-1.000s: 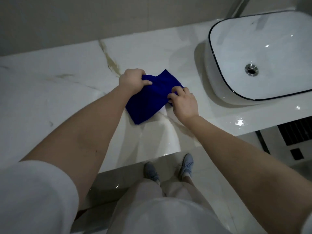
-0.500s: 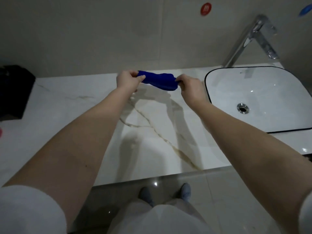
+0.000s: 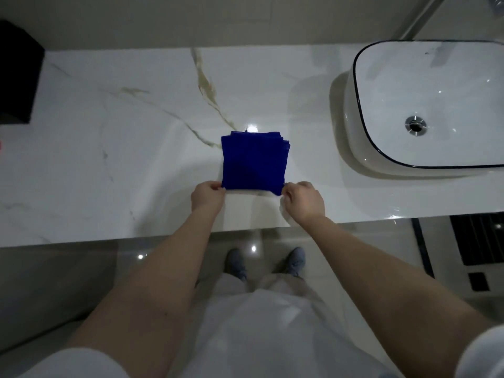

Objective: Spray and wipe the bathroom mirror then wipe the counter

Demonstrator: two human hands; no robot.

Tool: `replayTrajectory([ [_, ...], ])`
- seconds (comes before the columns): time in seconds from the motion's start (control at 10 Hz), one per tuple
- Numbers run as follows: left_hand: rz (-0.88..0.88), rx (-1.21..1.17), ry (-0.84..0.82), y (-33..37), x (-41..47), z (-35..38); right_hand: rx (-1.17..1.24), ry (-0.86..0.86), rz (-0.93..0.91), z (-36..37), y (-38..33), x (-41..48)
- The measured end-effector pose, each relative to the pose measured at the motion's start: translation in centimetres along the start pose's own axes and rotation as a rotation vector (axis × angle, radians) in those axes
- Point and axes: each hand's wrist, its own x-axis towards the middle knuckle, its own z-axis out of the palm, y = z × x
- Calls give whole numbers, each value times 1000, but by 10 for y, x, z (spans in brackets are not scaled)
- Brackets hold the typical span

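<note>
A dark blue cloth [image 3: 253, 160], folded into a neat square, lies flat on the white marble counter [image 3: 136, 148] near its front edge. My left hand [image 3: 206, 197] pinches the cloth's near left corner. My right hand [image 3: 304, 202] pinches the near right corner. The mirror and any spray bottle are out of view.
A white vessel sink [image 3: 425, 105] with a dark rim stands on the counter at the right, a chrome tap [image 3: 420, 20] behind it. A black box [image 3: 16, 75] sits at the far left. Below the counter edge are my shoes [image 3: 237, 264] on glossy floor tiles.
Half a second ago both hands held the cloth stretched in the air toward the wall. Now it lies folded flat on the counter, with my hands drawn back to its near corners.
</note>
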Motion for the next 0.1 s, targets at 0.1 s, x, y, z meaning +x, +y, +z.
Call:
replayTrajectory([
  [0.1,21,51,40,14,1,-4,-9,17,52,-20,-9,11],
])
